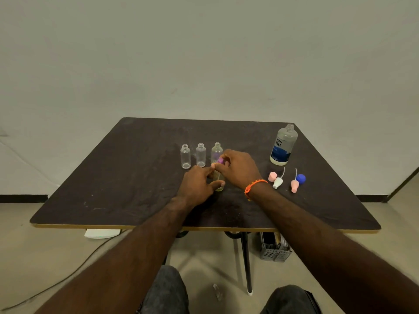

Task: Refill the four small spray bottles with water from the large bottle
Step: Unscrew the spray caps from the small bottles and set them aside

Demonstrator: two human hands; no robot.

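While the fourth bottle [219,180] stands near the middle of the bench [127,177], just in front of three uncapped bottles [200,155], its body is held by the left hand [199,184] and its purple cap [220,160] is pinched by the right hand [238,168]. It is judged light, stiff and smooth, so it is best held low round the body while the cap is turned. The large bottle [283,145], open near the far right corner, is judged heavier and best taken at mid-body.
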